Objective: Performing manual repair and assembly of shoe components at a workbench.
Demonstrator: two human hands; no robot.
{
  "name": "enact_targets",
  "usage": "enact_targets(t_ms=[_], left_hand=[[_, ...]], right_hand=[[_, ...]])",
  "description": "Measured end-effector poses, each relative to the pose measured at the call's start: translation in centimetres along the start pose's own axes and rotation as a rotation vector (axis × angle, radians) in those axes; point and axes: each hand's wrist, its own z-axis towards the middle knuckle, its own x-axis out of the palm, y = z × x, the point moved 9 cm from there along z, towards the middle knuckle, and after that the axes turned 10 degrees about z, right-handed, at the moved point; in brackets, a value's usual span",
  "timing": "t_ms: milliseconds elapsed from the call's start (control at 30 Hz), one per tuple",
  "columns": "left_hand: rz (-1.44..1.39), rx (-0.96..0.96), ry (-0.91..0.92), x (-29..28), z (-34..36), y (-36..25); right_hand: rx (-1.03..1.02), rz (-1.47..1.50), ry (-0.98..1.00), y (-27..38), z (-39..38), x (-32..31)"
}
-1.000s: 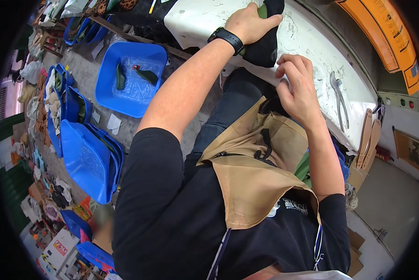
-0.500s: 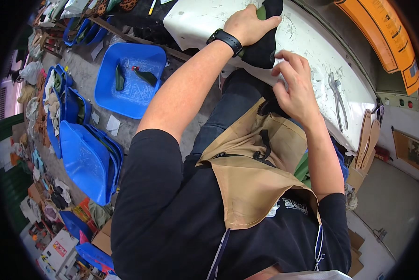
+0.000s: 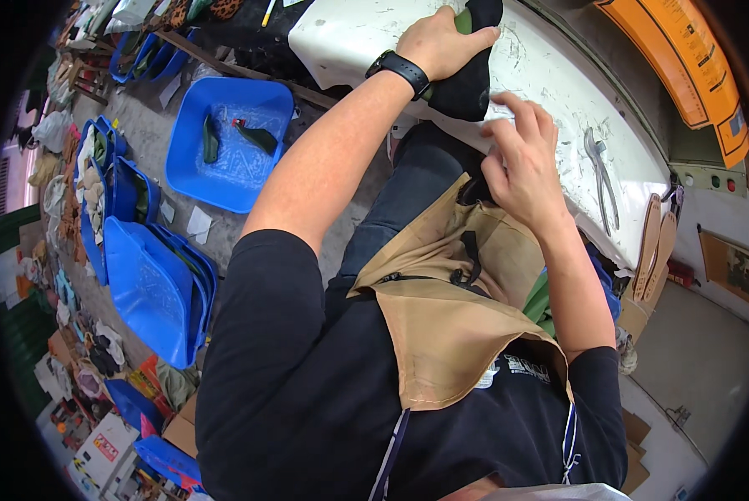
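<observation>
My left hand (image 3: 441, 43), with a dark watch at the wrist, grips a piece that looks like a black and green shoe upper (image 3: 464, 90). The thumb lies across its black side, and the hand hides part of the green. The piece rests at the near edge of the white worktop (image 3: 549, 75). Just right of its lower end is my right hand (image 3: 526, 163), fingers bent and spaced apart, with nothing visible between them. Metal pliers (image 3: 601, 177) lie on the worktop to the right of that hand.
Left of my legs, a blue tub (image 3: 224, 188) holds two dark green pieces. More blue tubs (image 3: 145, 275) stand stacked farther left. Brown sole-shaped pieces (image 3: 654, 250) lean by the worktop's right end. An orange panel (image 3: 683, 67) hangs at upper right.
The view has shifted slightly. My left hand keeps its hold on the upper; my right hand has barely moved, its fingers still bent beside the piece.
</observation>
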Motion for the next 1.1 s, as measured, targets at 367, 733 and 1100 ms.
enact_targets(t_ms=[367, 733, 1100], left_hand=[[0.023, -0.012, -0.019, -0.4, -0.9, -0.2], [0.035, -0.045, -0.098, -0.9, -1.7, 0.3], [-0.009, -0.071, -0.077, -0.9, -2.1, -0.2]], right_hand=[[-0.071, -0.116, 0.026, 1.4, -0.3, 0.2], [-0.126, -0.114, -0.022, 1.8, -0.3, -0.4], [0.658, 0.495, -0.138, -4.9, -0.6, 1.6]])
